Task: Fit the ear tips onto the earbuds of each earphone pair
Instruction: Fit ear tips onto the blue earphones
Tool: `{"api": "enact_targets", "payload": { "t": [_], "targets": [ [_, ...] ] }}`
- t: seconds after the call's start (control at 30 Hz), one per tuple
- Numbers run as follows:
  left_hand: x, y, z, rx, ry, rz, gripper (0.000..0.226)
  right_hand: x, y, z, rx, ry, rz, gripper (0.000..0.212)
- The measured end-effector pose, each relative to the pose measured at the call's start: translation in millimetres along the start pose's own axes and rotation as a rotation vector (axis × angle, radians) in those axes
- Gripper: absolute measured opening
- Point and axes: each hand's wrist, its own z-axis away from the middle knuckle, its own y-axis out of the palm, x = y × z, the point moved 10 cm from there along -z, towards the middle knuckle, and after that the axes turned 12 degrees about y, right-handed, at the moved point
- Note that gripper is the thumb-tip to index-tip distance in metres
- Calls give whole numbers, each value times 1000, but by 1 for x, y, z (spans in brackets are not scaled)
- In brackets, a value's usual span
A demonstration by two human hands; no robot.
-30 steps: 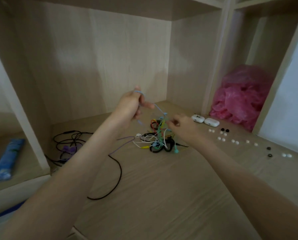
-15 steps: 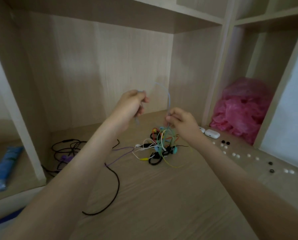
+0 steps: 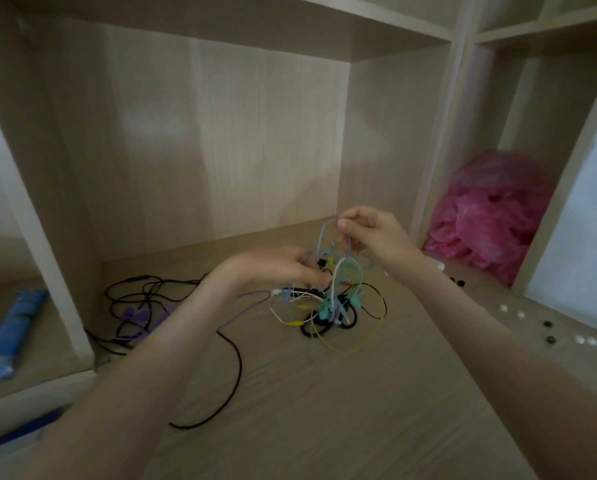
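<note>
Our right hand [image 3: 371,230] pinches the light-blue earphone cable [image 3: 320,239]; left hand [image 3: 276,268] sits at the cable tangle [image 3: 328,306], grip unclear. We should lift slowly, pinning the tangle down.

1. The shelf [image 3: 290,393] is faced in pale, matt wood grain.
2. The bag [image 3: 491,220] is made of thin, crinkled pink plastic.
3. The earphone cables [image 3: 328,306] are coated in smooth plastic.
4. The packet [image 3: 9,327] is wrapped in glossy film.

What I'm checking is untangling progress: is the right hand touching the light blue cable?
Touching. The head view shows the right hand pinching the top of the light blue cable loop, held above the cable tangle.
</note>
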Motion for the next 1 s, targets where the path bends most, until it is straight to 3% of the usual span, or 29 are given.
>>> {"api": "enact_targets", "payload": {
  "t": [0.07, 0.2, 0.27, 0.33, 0.37, 0.5, 0.8, 0.9, 1.0],
  "targets": [
    [17, 2, -4, -6, -44, -7, 45, -15, 1, 2, 42, 27, 114, 16],
    [24, -2, -14, -89, -30, -188, 34, -55, -5, 3, 51, 125, 627, 10],
    [25, 22, -19, 11, -21, -74, 25, -79, -7, 6, 67, 214, 795, 19],
    [31, 47, -18, 138, -91, -129, 95, -96, -8, 11, 55, 293, 924, 25],
    [35, 59, -18, 197, -143, -197, 117, -104, -7, 13, 77, 338, 952, 29],
    [40, 81, -25, 221, -201, -485, 128, -129, 5, 18, 192, 462, 846, 38],
    [70, 61, -56, 211, -356, -478, 121, -148, 24, -21, 177, 500, 384, 39],
    [80, 42, -62, 207, -407, -467, 112, -146, 5, -44, -43, 463, 251, 34],
    [90, 15, -69, 153, -427, -523, 98, -144, -19, -64, -197, 418, 479, 34]
  ]
}}
